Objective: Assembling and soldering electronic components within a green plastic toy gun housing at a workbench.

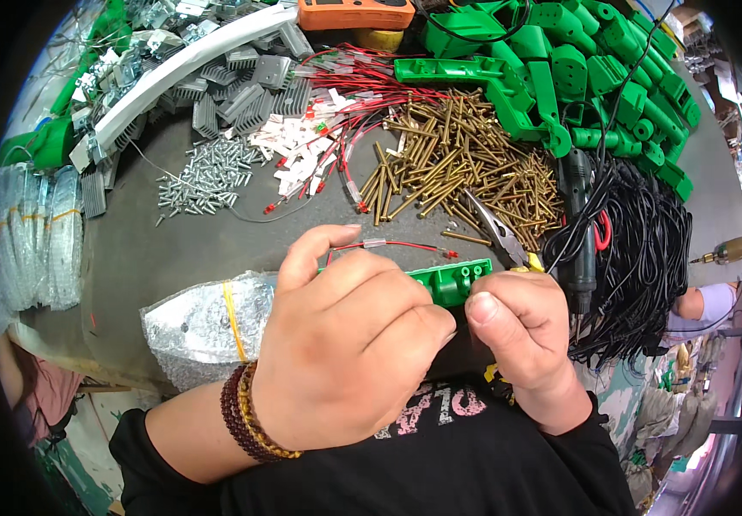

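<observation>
- We take the heap of brass screws on the desk as our landmark.
- Nearer to us than the heap, we see a green plastic part, partly covered by our hands.
- Our left hand, also on the near side of the heap, curls over the part; its grip looks narrow, but the fingertips are hidden and we cannot tell what it holds.
- Our right hand is just beside the part's right end, thumb close to the bent forefinger; we cannot tell whether this grip holds anything.
- Between the heap and the part we find a red-and-black wire lead.
- Pliers lie at the heap's near edge.
- Left of the heap we have white connectors, then silver screws.
- Right of the heap we see black cables.
</observation>
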The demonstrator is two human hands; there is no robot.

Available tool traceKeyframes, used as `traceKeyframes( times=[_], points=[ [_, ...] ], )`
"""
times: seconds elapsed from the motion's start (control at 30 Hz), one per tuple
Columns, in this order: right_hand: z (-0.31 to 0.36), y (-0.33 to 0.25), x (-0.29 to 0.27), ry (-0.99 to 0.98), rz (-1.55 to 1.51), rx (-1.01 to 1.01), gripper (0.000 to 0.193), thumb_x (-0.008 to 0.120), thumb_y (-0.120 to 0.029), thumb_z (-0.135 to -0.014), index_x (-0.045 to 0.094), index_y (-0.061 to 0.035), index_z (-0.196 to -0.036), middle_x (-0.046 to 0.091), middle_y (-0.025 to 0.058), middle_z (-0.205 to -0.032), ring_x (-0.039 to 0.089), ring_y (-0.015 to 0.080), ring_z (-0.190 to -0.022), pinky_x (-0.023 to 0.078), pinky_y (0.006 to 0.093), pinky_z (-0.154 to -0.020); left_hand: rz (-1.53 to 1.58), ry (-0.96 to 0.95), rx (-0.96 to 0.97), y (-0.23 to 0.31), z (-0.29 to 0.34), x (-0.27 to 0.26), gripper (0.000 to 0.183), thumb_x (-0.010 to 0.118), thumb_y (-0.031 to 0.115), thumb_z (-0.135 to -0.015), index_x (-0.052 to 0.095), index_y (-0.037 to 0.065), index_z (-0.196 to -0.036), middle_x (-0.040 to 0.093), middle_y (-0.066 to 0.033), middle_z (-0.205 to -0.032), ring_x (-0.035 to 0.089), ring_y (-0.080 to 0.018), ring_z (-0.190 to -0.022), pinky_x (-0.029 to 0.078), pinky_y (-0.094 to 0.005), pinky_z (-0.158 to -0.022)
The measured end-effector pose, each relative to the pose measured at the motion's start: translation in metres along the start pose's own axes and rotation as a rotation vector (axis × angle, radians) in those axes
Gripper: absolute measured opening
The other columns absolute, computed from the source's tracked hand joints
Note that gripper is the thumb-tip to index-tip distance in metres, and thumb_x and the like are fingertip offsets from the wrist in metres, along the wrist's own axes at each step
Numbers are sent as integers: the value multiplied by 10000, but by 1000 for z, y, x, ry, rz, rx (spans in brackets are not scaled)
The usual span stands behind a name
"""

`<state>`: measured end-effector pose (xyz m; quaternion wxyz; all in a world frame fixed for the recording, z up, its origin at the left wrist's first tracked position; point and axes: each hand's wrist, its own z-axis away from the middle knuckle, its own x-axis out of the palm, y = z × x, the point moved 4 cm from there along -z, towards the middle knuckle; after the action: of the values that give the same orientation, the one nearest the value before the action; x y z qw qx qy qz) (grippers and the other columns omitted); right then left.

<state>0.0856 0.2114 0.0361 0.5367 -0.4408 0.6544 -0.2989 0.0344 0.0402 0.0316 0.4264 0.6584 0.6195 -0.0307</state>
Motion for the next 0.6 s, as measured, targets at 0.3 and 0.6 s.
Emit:
traceKeyframes(
  times=[0.3, 0.6],
  points=[
    [9, 0, -11, 34, 93, 85, 362, 646, -82, -936, 534, -18, -598, 461, 55, -520, 415, 147, -443, 313, 327, -443, -71, -7, 72, 4, 1, 3, 219, 764, 123, -668, 678, 112, -869, 623, -19, -844, 609, -231, -785, 417, -581, -977],
    [8, -16, -17, -138, 413, -154, 391, 823, -377, -749, 692, -40, -898, 662, 105, -840, 648, 289, -701, 509, 371, -600, -36, -44, 32, 3, 2, 2, 179, 748, 128, -699, 677, 110, -862, 624, -24, -845, 608, -242, -797, 396, -579, -1021]
  ],
)
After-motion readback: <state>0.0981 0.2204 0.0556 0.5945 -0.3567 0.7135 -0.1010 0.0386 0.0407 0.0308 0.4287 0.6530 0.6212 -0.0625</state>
